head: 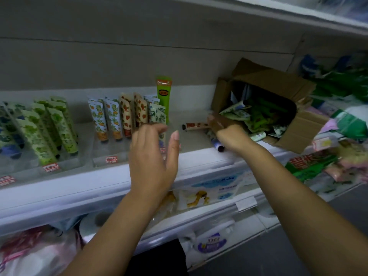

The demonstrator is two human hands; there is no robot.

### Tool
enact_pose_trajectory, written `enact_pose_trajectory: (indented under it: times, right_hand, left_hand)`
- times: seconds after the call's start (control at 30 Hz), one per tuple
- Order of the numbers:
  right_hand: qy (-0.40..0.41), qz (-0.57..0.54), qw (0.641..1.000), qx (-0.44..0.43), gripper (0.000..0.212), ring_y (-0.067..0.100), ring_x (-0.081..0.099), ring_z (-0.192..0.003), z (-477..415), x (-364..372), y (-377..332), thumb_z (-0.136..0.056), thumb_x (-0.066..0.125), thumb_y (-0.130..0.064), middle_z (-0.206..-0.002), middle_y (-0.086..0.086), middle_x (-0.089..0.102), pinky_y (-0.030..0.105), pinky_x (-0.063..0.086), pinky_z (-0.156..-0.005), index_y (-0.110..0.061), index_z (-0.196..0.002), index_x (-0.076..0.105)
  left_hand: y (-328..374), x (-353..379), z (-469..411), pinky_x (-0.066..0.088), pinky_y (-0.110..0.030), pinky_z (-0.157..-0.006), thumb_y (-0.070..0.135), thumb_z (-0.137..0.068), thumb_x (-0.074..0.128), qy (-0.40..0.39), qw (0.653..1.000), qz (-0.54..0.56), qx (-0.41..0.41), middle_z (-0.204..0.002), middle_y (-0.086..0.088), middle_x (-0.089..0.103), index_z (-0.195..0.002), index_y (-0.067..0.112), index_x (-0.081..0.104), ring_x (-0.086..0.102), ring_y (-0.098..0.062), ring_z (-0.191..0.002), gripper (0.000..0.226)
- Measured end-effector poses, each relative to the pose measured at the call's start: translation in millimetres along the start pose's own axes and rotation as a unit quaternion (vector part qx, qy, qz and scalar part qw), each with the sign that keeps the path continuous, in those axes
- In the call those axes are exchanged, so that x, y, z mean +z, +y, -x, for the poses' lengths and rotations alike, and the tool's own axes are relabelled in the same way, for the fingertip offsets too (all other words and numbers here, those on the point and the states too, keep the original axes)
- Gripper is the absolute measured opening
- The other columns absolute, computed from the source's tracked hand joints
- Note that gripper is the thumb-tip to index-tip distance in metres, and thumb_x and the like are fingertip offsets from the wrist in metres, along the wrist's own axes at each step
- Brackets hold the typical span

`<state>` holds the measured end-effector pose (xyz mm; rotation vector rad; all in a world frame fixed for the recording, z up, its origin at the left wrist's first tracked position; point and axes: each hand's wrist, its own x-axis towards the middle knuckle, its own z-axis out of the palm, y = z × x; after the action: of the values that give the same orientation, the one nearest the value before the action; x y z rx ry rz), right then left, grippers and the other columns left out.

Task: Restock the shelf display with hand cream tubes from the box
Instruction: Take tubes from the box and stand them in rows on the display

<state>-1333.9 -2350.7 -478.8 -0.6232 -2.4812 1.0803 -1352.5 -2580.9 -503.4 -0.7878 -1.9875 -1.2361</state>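
Observation:
A cardboard box (278, 80) lies on its side on the shelf (199, 156), its mouth spilling hand cream tubes (256, 116). At the box mouth my right hand (233, 138) is curled round a tube with a dark cap (218, 146), which pokes out toward the shelf's front edge. My left hand (153, 156) hovers with relaxed fingers and holds nothing, in front of a clear display tray (111, 154). That tray holds upright rows of fruit-patterned tubes (117, 116). One red-patterned tube (194, 126) lies loose on the shelf between tray and box.
A tall green tube (164, 94) stands behind the tray. Further left are rows of green-patterned tubes (53, 126) and red price tags (50, 167). Soft packages (338, 124) pile up right of the box. A lower shelf (209, 192) holds bagged goods.

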Motion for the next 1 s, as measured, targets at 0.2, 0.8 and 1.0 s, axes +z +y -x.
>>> enact_pose_trajectory:
  times: [0.2,0.8,1.0]
  right_hand:
    - [0.024,0.303,0.941,0.149,0.052,0.041,0.028,-0.142,-1,-50,51,-0.105,0.028,-0.032,-0.154,0.026,0.036,0.049,0.014,-0.122,0.0,-0.139,0.051]
    - [-0.024,0.343,0.925,0.16,0.068,0.04,0.018,-0.148,-17,-58,67,-0.105,0.021,-0.047,-0.161,0.025,0.023,0.044,0.017,-0.122,0.0,-0.155,0.023]
    - [-0.015,0.252,0.96,0.121,0.058,0.039,0.04,-0.138,0,-43,50,-0.109,0.024,-0.04,-0.152,0.026,0.039,0.041,0.036,-0.109,0.001,-0.146,0.04]
  left_hand:
    - [41,49,-10,0.04,-0.021,-0.092,0.024,-0.105,0.054,-0.206,0.97,0.125,-0.01,-0.121,-0.007,0.067,-0.125,0.01,0.064,0.06,-0.021,-0.113,0.026]
    - [26,161,-57,0.02,-0.047,-0.121,0.055,-0.105,0.026,-0.415,0.881,-0.213,-0.071,-0.148,-0.014,0.047,-0.141,0.009,0.051,0.034,-0.034,-0.14,0.063]
    - [27,154,-64,0.037,-0.042,-0.104,0.058,-0.105,0.031,-0.429,0.879,-0.184,-0.092,-0.14,-0.019,0.045,-0.133,0.012,0.061,0.033,-0.037,-0.136,0.061]
